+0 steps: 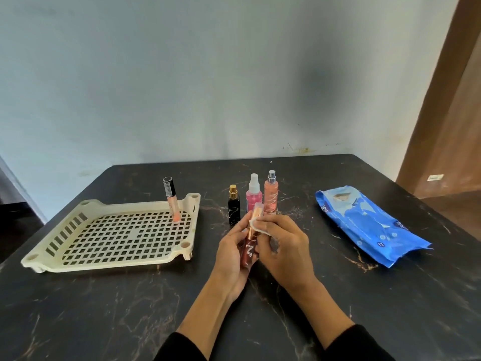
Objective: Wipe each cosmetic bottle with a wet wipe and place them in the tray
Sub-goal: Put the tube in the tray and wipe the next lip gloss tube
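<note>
Home room: black marble-look table [338,295] against plain painted wall [208,74], wooden door [447,113].

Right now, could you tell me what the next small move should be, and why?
Probably keep rubbing the wet wipe along the dark red bottle: the left hand holds it above the table, the right hand presses the wipe on its rose-gold cap, and only the peach tube stands in the tray.
</note>
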